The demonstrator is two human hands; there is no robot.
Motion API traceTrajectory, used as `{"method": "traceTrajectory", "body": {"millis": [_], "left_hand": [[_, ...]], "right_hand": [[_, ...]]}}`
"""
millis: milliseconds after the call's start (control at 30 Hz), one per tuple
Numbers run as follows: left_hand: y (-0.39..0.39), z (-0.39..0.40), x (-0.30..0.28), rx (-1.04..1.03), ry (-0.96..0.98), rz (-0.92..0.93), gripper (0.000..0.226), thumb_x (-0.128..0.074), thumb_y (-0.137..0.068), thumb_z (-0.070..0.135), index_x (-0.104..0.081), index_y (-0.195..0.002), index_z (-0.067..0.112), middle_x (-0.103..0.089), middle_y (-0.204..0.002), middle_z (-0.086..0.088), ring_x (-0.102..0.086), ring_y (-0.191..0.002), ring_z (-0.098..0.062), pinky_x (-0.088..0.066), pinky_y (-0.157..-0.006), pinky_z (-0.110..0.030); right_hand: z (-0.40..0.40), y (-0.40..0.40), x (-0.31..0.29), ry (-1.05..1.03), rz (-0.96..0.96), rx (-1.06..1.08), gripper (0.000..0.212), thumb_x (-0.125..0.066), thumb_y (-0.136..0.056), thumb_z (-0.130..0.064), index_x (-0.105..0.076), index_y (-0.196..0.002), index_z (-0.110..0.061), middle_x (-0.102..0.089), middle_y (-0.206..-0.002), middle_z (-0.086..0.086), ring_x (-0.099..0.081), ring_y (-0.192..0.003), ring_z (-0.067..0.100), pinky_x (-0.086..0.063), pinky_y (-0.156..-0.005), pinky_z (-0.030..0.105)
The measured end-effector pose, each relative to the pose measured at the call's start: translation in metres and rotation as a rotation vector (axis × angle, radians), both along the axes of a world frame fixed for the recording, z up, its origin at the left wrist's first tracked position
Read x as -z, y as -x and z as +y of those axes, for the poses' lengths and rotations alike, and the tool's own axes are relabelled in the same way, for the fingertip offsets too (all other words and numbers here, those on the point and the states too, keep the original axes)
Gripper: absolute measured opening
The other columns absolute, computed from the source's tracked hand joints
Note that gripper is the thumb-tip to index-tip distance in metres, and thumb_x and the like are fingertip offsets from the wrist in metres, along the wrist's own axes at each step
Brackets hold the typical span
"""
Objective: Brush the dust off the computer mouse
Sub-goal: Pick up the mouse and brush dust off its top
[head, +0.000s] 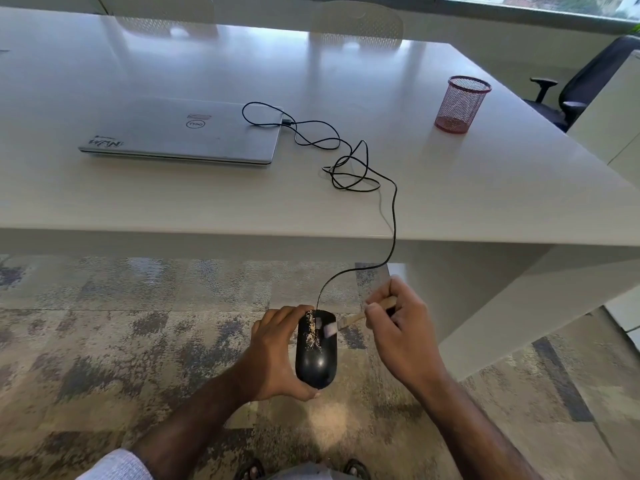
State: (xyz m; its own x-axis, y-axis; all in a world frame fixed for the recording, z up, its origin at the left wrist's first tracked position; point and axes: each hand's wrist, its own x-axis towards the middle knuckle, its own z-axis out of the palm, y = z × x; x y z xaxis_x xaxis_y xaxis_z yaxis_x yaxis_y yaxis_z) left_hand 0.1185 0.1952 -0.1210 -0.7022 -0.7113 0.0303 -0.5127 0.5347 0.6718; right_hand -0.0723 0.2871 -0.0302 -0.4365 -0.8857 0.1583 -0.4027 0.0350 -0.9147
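A black wired computer mouse (315, 358) is held in the air below the table's front edge, over the carpet. Pale dust specks lie along its front and middle. My left hand (273, 351) grips it from the left side and underneath. My right hand (398, 327) pinches the wooden handle of a small brush (356, 317). The brush's pale bristles touch the mouse's front right part. The mouse's black cable (394, 216) runs up over the table edge.
On the white table (207, 202) lies a shut silver laptop (183, 133) with the cable plugged into its right side and coiled beside it. A red mesh pen cup (460, 103) stands at the right. A black office chair (585, 81) is at the far right.
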Motion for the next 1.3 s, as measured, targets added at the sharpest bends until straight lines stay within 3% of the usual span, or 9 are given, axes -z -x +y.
{"method": "traceTrajectory", "body": {"millis": [100,300,467,600,733,867,1033,1167,1300], "left_hand": [[0.001,-0.001,0.001,-0.005,0.0,0.009,0.129,-0.092,-0.04,0.054,-0.032,-0.15,0.024,-0.036,-0.134,0.021,-0.027,-0.119,0.004,-0.012,-0.099,-0.009],[0.002,-0.004,-0.001,-0.033,-0.008,0.014,0.127,-0.09,-0.038,0.056,-0.034,-0.148,0.027,-0.041,-0.134,0.018,-0.032,-0.12,-0.003,-0.028,-0.099,-0.031],[0.003,-0.007,0.001,-0.039,0.012,-0.005,0.127,-0.092,-0.038,0.052,-0.036,-0.148,0.023,-0.043,-0.134,0.013,-0.034,-0.12,-0.007,-0.024,-0.094,-0.024],[0.003,-0.006,0.002,-0.031,0.02,-0.017,0.128,-0.093,-0.038,0.053,-0.035,-0.148,0.023,-0.041,-0.134,0.015,-0.032,-0.119,-0.003,-0.021,-0.092,-0.023],[0.004,-0.006,0.001,-0.037,0.01,-0.009,0.128,-0.093,-0.038,0.054,-0.034,-0.149,0.024,-0.04,-0.135,0.016,-0.031,-0.118,-0.001,-0.022,-0.094,-0.025],[0.004,-0.008,-0.001,-0.042,0.021,-0.015,0.128,-0.092,-0.038,0.054,-0.035,-0.148,0.025,-0.041,-0.134,0.015,-0.033,-0.119,-0.005,-0.025,-0.094,-0.028],[0.003,-0.011,0.0,-0.053,0.019,-0.024,0.129,-0.093,-0.037,0.052,-0.034,-0.149,0.024,-0.04,-0.135,0.015,-0.033,-0.12,-0.006,-0.025,-0.095,-0.028],[0.003,-0.011,0.0,-0.055,0.019,-0.011,0.128,-0.092,-0.037,0.051,-0.036,-0.148,0.023,-0.042,-0.134,0.014,-0.035,-0.121,-0.008,-0.026,-0.096,-0.03],[0.002,-0.011,-0.001,-0.053,0.023,-0.008,0.126,-0.093,-0.038,0.049,-0.036,-0.147,0.024,-0.042,-0.131,0.015,-0.034,-0.118,-0.007,-0.026,-0.094,-0.028]], "right_hand": [[0.0,-0.001,0.0,0.021,-0.055,0.0,0.018,-0.058,-0.091,0.002,-0.056,-0.08,-0.013,-0.051,-0.062,0.004,-0.041,-0.052,0.02,-0.035,-0.048,0.038],[0.005,0.003,0.0,0.005,-0.073,-0.073,0.016,-0.062,-0.096,-0.005,-0.064,-0.088,-0.019,-0.058,-0.071,0.007,-0.049,-0.059,0.028,-0.045,-0.055,0.053],[0.01,0.001,0.005,-0.089,0.062,-0.201,0.016,-0.061,-0.094,-0.005,-0.062,-0.084,-0.017,-0.053,-0.066,-0.003,-0.042,-0.055,0.01,-0.036,-0.051,0.03],[0.01,0.004,0.001,-0.1,0.112,-0.183,0.018,-0.061,-0.088,-0.002,-0.06,-0.078,-0.017,-0.053,-0.063,-0.012,-0.041,-0.052,0.005,-0.035,-0.051,0.023],[0.008,0.005,-0.001,-0.029,-0.003,-0.128,0.016,-0.061,-0.093,-0.001,-0.061,-0.083,-0.014,-0.052,-0.062,-0.003,-0.041,-0.051,0.008,-0.034,-0.048,0.026],[0.007,0.001,0.003,-0.096,0.058,-0.178,0.016,-0.061,-0.091,-0.004,-0.062,-0.081,-0.017,-0.053,-0.064,-0.004,-0.042,-0.053,0.009,-0.036,-0.051,0.032],[0.007,0.002,0.002,-0.059,0.035,-0.173,0.016,-0.059,-0.086,-0.004,-0.06,-0.076,-0.016,-0.054,-0.063,-0.011,-0.041,-0.052,0.004,-0.034,-0.049,0.022],[0.004,0.003,0.003,-0.007,-0.04,-0.116,0.021,-0.059,-0.091,0.003,-0.061,-0.081,-0.016,-0.055,-0.065,0.007,-0.044,-0.055,0.028,-0.038,-0.049,0.041],[0.007,0.004,0.006,-0.098,0.047,-0.149,0.024,-0.06,-0.087,0.003,-0.059,-0.072,-0.016,-0.057,-0.062,-0.011,-0.042,-0.052,0.006,-0.035,-0.049,0.026]]}}
